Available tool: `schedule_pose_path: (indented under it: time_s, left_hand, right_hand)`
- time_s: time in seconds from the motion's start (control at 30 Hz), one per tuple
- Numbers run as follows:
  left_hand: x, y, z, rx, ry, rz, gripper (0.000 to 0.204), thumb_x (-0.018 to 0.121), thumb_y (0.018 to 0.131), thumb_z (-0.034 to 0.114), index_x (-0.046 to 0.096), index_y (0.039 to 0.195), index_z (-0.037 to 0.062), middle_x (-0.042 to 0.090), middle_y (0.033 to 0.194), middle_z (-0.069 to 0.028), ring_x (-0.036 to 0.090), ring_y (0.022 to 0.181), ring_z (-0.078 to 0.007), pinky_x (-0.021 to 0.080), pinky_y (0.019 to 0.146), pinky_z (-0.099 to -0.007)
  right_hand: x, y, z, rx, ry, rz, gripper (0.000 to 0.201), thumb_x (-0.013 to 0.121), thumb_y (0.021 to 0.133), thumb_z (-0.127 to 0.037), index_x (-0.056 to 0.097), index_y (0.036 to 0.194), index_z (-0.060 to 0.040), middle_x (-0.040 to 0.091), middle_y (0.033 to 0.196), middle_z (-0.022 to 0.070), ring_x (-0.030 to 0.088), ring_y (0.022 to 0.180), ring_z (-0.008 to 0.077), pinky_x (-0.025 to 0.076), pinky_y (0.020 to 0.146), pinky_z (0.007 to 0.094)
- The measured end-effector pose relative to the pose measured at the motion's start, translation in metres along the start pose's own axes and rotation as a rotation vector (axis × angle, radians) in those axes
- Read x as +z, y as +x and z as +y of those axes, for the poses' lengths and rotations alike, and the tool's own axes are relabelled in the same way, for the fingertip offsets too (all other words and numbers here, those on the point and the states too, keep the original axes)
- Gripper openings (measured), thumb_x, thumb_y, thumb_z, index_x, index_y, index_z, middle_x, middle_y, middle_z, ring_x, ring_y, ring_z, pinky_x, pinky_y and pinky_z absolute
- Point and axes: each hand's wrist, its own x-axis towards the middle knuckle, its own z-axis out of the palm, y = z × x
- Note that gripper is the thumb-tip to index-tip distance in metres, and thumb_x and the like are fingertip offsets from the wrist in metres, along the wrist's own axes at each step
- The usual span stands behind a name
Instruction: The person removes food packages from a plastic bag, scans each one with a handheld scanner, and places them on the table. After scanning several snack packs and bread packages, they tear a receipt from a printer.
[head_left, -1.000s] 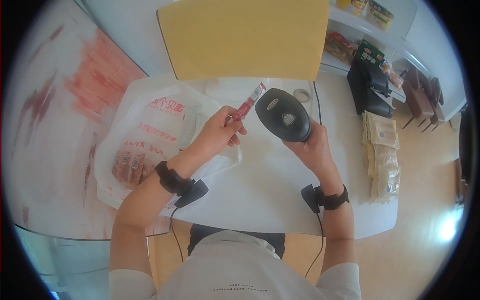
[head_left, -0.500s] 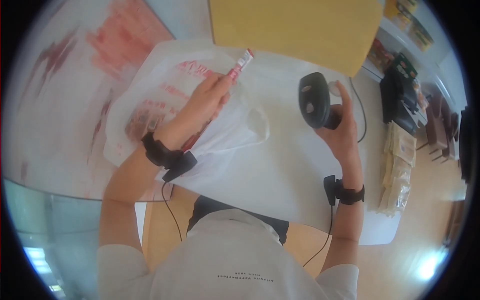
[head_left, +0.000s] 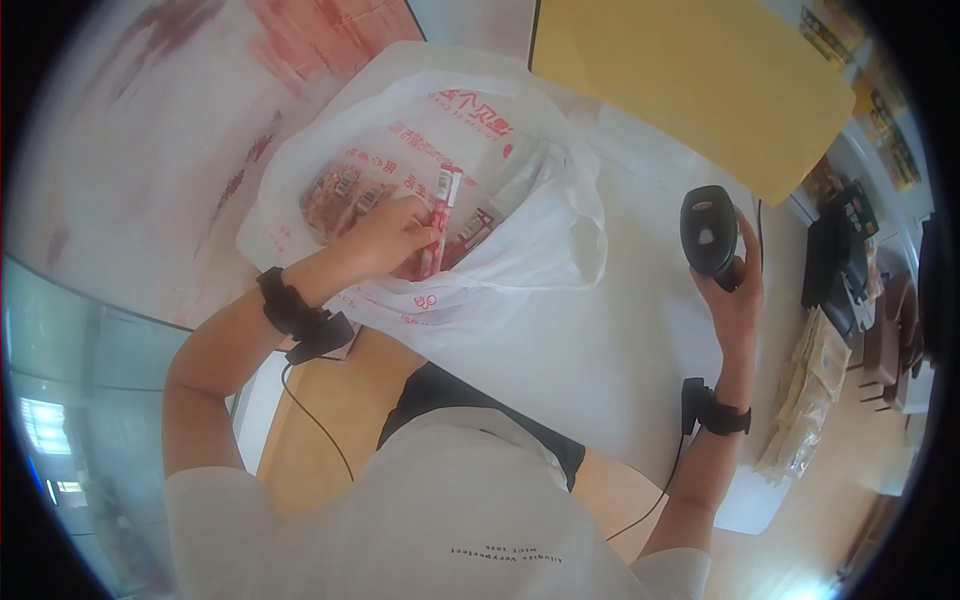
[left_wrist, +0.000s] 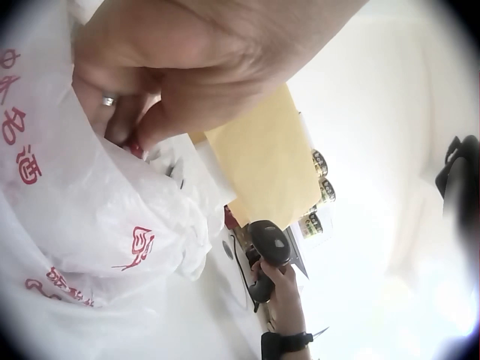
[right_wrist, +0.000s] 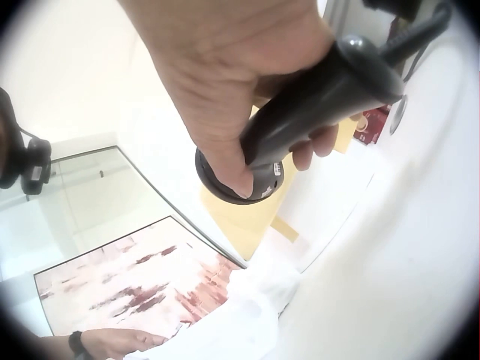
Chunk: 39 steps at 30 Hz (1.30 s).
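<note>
My left hand (head_left: 385,240) pinches a slim red-and-white snack packet (head_left: 441,215), held upright inside the mouth of a white plastic bag (head_left: 555,235) with red print. In the left wrist view the bag's wall (left_wrist: 97,217) hides the fingertips. Brown snack packs (head_left: 335,200) with barcode labels lie in the bag, and another red packet (head_left: 468,238) lies beside the held one. Well to the right, my right hand (head_left: 738,300) grips a black barcode scanner (head_left: 708,230) by its handle, raised over the white table. The right wrist view shows the fingers wrapped round that handle (right_wrist: 322,97).
A large yellow board (head_left: 690,90) stands at the table's back. Along the right edge lie pale packaged packets (head_left: 808,395), with a black device (head_left: 832,265) behind them. A red-streaked panel (head_left: 190,140) borders the left side.
My left hand has lowered the red packet from above the table into the bag, whose mouth now gapes wider. The right hand has carried the scanner away to the right.
</note>
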Motion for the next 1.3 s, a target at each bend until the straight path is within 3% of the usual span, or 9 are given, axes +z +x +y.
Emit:
schedule_pose_path:
  time_s: [0.17, 0.5, 0.6, 0.7, 0.8, 0.87, 0.97, 1.07, 1.3]
  left_hand:
    - [0.009, -0.002, 0.011, 0.057, 0.678, -0.204, 0.022, 0.06, 0.089, 0.02, 0.059, 0.099, 0.0006, 0.067, 0.085, -0.0152, 0.067, 0.074, -0.0269, 0.05, 0.068, -0.0374]
    - [0.027, 0.009, -0.004, 0.244, 0.869, -0.125, 0.014, 0.06, 0.078, 0.011, 0.069, 0.084, 0.0012, 0.066, 0.078, -0.0199, 0.064, 0.078, -0.0372, 0.049, 0.072, -0.0442]
    - [0.014, 0.015, 0.011, 0.171, 0.81, -0.421, 0.015, 0.059, 0.078, 0.01, 0.069, 0.085, 0.0012, 0.066, 0.079, -0.0197, 0.064, 0.078, -0.0367, 0.049, 0.07, -0.0433]
    - [0.007, 0.012, 0.037, 0.305, 0.992, -0.355, 0.015, 0.059, 0.079, 0.011, 0.067, 0.084, 0.0, 0.066, 0.076, -0.0175, 0.066, 0.07, -0.0296, 0.05, 0.066, -0.0395]
    - [0.018, 0.029, 0.06, 0.253, 0.825, -0.337, 0.014, 0.053, 0.078, 0.007, 0.067, 0.078, 0.0027, 0.065, 0.065, -0.0146, 0.065, 0.058, -0.0293, 0.05, 0.056, -0.0393]
    - [0.033, 0.048, 0.061, 0.127, 0.443, -0.168, 0.017, 0.058, 0.083, 0.014, 0.063, 0.078, -0.0013, 0.062, 0.059, -0.0105, 0.063, 0.048, -0.0189, 0.049, 0.044, -0.0339]
    - [0.05, 0.085, 0.065, 0.227, 0.492, -0.088, 0.02, 0.058, 0.083, 0.017, 0.063, 0.077, -0.0025, 0.063, 0.059, -0.0114, 0.063, 0.047, -0.0204, 0.048, 0.039, -0.0326]
    - [0.064, 0.108, 0.074, 0.11, 0.634, -0.127, 0.023, 0.061, 0.08, 0.02, 0.063, 0.08, -0.0035, 0.065, 0.065, -0.0135, 0.064, 0.047, -0.0234, 0.05, 0.042, -0.0332]
    - [0.064, 0.12, 0.064, 0.225, 0.844, 0.071, 0.03, 0.066, 0.079, 0.024, 0.064, 0.094, -0.0021, 0.066, 0.078, -0.0202, 0.068, 0.072, -0.0244, 0.052, 0.064, -0.0335]
  right_hand:
    - [0.0, -0.002, -0.007, 0.007, 0.02, -0.014, 0.08, 0.074, 0.072, -0.006, 0.038, 0.143, -0.0088, 0.064, 0.073, 0.006, 0.06, 0.069, 0.0102, 0.045, 0.068, 0.0237]
    - [-0.003, -0.001, -0.009, 0.023, 0.041, -0.008, 0.076, 0.074, 0.073, -0.005, 0.041, 0.141, -0.0055, 0.064, 0.074, 0.0053, 0.059, 0.07, 0.0091, 0.044, 0.069, 0.0232]
    - [-0.004, 0.0, -0.006, 0.011, 0.034, 0.001, 0.075, 0.074, 0.073, -0.005, 0.042, 0.141, -0.0055, 0.064, 0.074, 0.0052, 0.059, 0.07, 0.0088, 0.044, 0.069, 0.0231]
    - [-0.003, 0.0, -0.007, 0.021, 0.037, 0.004, 0.075, 0.074, 0.073, -0.005, 0.042, 0.14, -0.0055, 0.064, 0.074, 0.0049, 0.058, 0.069, 0.0088, 0.044, 0.068, 0.0229]
    - [-0.004, 0.001, -0.01, 0.017, 0.046, 0.001, 0.075, 0.074, 0.072, -0.005, 0.042, 0.14, -0.0054, 0.064, 0.074, 0.0045, 0.058, 0.069, 0.009, 0.044, 0.067, 0.0229]
    - [-0.005, 0.0, -0.011, 0.021, 0.038, 0.001, 0.073, 0.074, 0.072, -0.005, 0.043, 0.139, -0.005, 0.064, 0.075, 0.0045, 0.058, 0.069, 0.009, 0.044, 0.067, 0.0229]
    - [-0.006, 0.0, -0.008, 0.027, 0.033, -0.006, 0.071, 0.074, 0.072, -0.005, 0.045, 0.137, -0.0041, 0.065, 0.075, 0.0049, 0.059, 0.069, 0.0091, 0.044, 0.067, 0.023]
    - [-0.007, 0.0, -0.006, 0.033, 0.027, -0.007, 0.07, 0.074, 0.071, -0.006, 0.046, 0.136, -0.0032, 0.065, 0.076, 0.0059, 0.059, 0.069, 0.0098, 0.045, 0.068, 0.0235]
    - [-0.009, -0.001, -0.014, 0.101, -0.065, 0.001, 0.068, 0.075, 0.07, -0.008, 0.05, 0.133, -0.0031, 0.066, 0.079, 0.0072, 0.062, 0.073, 0.0121, 0.048, 0.072, 0.025]
